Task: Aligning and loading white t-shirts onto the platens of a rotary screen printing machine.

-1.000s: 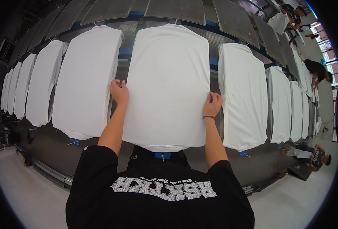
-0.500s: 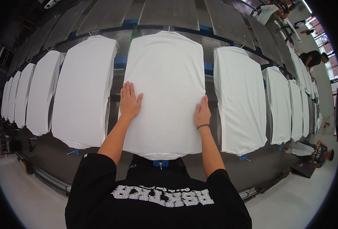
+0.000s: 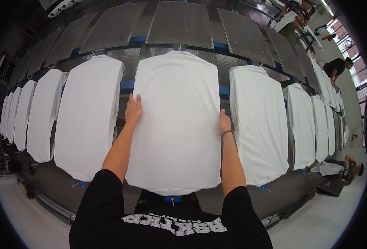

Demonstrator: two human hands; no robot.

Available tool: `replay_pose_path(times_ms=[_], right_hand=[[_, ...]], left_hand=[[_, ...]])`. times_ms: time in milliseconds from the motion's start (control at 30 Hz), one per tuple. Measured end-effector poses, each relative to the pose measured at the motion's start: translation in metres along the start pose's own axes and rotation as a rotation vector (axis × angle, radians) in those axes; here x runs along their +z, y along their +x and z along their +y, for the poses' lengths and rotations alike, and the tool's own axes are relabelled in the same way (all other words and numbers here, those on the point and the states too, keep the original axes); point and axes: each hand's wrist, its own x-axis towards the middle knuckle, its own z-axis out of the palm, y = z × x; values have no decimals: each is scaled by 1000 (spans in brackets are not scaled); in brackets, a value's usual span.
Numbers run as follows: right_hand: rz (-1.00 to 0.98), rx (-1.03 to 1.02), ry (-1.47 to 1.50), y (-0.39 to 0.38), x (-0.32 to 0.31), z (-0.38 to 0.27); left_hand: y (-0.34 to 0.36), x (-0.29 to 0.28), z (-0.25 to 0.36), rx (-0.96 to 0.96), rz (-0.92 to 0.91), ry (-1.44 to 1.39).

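A white shirt (image 3: 176, 128) is stretched over a flat board right in front of me, with soft creases near its far end. At its left edge, my left hand (image 3: 133, 109) is closed on the side of the cloth, thumb on top and the other fingers partly hidden past the edge. My right hand (image 3: 225, 121) holds the opposite edge in a similar way, its thumb pointing away from me and its remaining fingers mostly out of sight. Below the near hem, a blue clamp (image 3: 173, 199) with a metal bolt shows.
More boards dressed in white shirts stand on both sides, such as a left one (image 3: 88, 120) and a right one (image 3: 258, 124). Bare dark boards (image 3: 180, 25) line the far side beyond a blue frame (image 3: 127, 85). Co-workers (image 3: 297, 16) are at the right.
Both hands have gone from lying flat on the cloth to curling round its side edges. In the picture, the boards and shirts sit lower than before.
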Motion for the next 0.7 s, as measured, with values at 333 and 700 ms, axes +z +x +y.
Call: replay_pose_path(times_ms=[333,700], right_hand=[[-356,294,709,75,-2,24],[-284,257,709,88,18,-64]], left_hand=[[93,16,-33,-305,-184,-1255],[150,23,-1,3,-33,-880]])
